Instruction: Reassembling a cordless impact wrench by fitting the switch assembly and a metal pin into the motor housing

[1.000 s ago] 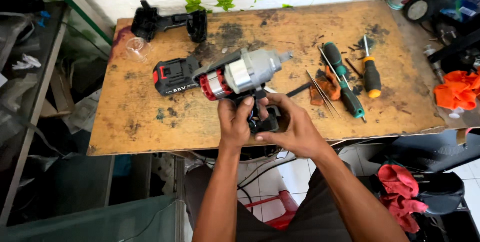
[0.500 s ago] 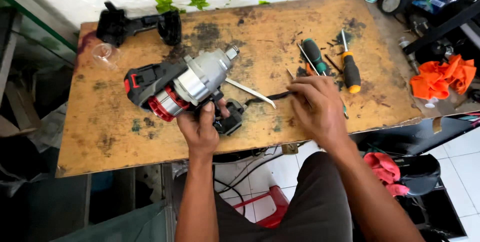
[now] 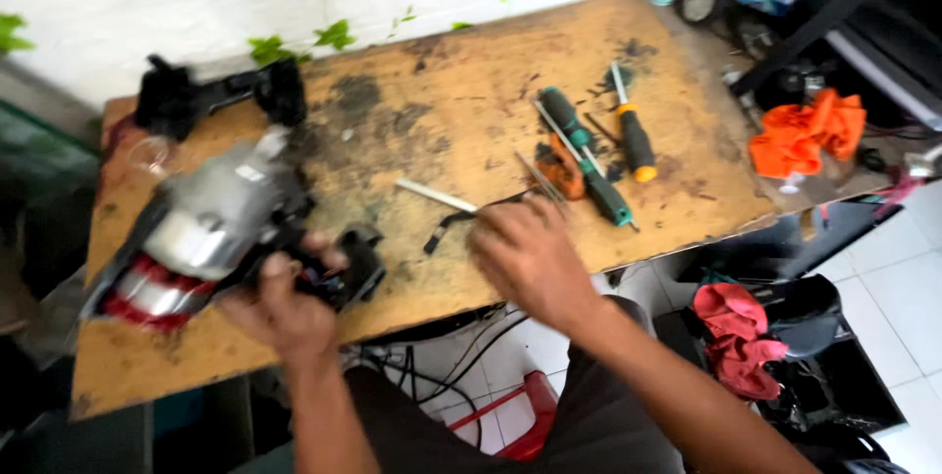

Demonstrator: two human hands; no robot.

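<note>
At bench's near edge, we hold a power tool.
Our left hand (image 3: pixel 285 312) grips the grey-red power tool (image 3: pixel 211 234) near the left edge; right hand (image 3: pixel 530 253) pinches a thin metal strip (image 3: pixel 437 196) mid-bench; screwdrivers (image 3: pixel 603 155) farther right.

- You have one grey and red power tool (image 3: pixel 211 238) in hand.
- You see two screwdrivers, one green-handled (image 3: pixel 584 155) and one orange-and-black (image 3: pixel 633 135).
- One black tool housing (image 3: pixel 221 91) lies on the surface (image 3: pixel 442 72).
- One orange cloth (image 3: pixel 810 131) and one red cloth (image 3: pixel 736 337) sit off to your right.
</note>
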